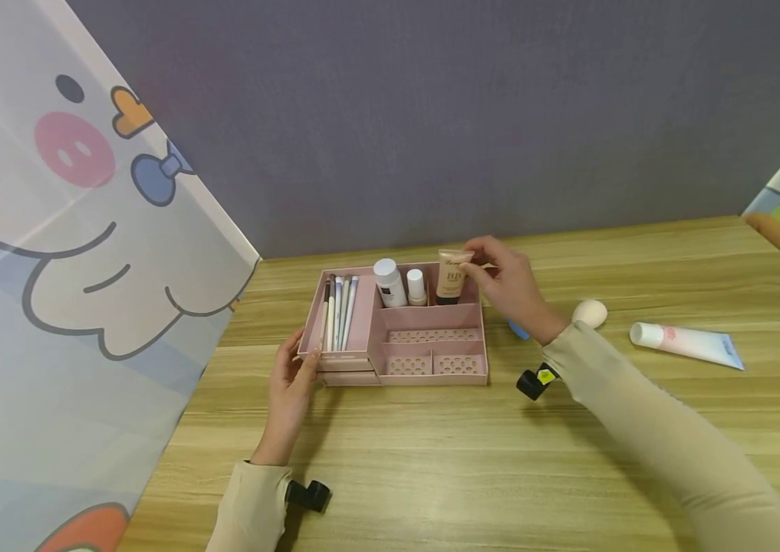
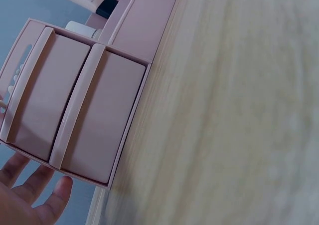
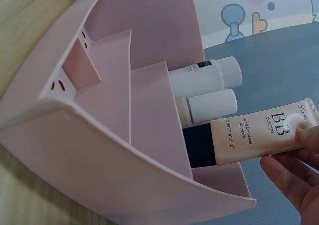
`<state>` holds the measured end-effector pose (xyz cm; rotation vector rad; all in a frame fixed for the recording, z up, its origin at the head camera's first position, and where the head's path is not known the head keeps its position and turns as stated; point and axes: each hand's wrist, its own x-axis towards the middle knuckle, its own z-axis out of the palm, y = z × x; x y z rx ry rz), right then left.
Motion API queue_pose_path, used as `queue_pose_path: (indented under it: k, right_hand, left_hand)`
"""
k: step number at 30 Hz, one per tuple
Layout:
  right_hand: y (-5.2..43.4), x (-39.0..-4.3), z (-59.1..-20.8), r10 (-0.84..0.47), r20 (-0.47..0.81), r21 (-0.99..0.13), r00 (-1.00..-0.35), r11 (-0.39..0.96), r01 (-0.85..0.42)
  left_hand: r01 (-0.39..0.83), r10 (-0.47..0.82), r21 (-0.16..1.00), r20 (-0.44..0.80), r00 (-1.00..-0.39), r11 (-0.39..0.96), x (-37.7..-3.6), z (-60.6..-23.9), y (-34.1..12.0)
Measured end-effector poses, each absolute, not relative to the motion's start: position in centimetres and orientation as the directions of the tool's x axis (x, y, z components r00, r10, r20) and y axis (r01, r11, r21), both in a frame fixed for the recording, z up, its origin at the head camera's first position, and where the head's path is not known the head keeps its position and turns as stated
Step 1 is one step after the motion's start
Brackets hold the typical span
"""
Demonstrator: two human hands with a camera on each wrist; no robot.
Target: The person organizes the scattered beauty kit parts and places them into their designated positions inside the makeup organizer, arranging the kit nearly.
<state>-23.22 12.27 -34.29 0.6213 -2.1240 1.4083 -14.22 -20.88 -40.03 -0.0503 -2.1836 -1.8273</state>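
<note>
Several brushes (image 1: 338,310) already lie in the pink organizer's (image 1: 362,357) left slot, where the left hand (image 1: 291,377) rests with straight fingers against its front corner. Two white bottles (image 1: 390,282) stand at the back; beside them the right hand (image 1: 510,287) pinches the BB cream tube (image 1: 452,276), upright in its compartment. A sponge (image 1: 590,312) and a white tube (image 1: 685,342) remain on the counter (image 1: 431,460).

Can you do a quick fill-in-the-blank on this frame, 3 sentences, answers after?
1. The right hand pinches the top of the ____ tube standing in the pink organizer.
2. The left hand touches the organizer's front ____ corner.
3. The brushes lie in the organizer's ____ compartment.
4. The white sponge lies on the ____, outside the organizer.

Missing words: BB cream; left; left; table
</note>
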Motion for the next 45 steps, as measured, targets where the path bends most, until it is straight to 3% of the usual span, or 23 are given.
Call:
queue_pose_path:
  k: [13, 29, 38, 45]
  right_hand:
    - [12.1, -23.8, -35.6, -0.167, 0.547, -0.718, -0.82, 0.41, -0.563]
    - [11.4, -24.0, -36.3, -0.283, 0.545, -0.62, -0.789, 0.497, -0.607]
    - [10.9, -23.8, -35.9, -0.318, 0.458, -0.601, -0.83, 0.578, -0.553]
    - [10.8, -23.8, -35.5, -0.327, 0.418, -0.632, -0.848, 0.566, -0.53]
  left_hand:
    - [0.209, -0.164, 0.963, 0.237, -0.958, 0.17, -14.2, -40.0, -20.9]
    - [0.205, -0.164, 0.963, 0.234, -0.958, 0.176, -14.2, -40.0, -20.9]
    - [0.202, -0.162, 0.965, 0.229, -0.96, 0.17, -14.2, -39.9, -20.8]
    - [0.183, -0.163, 0.965, 0.214, -0.963, 0.187, -14.2, -39.9, -20.9]
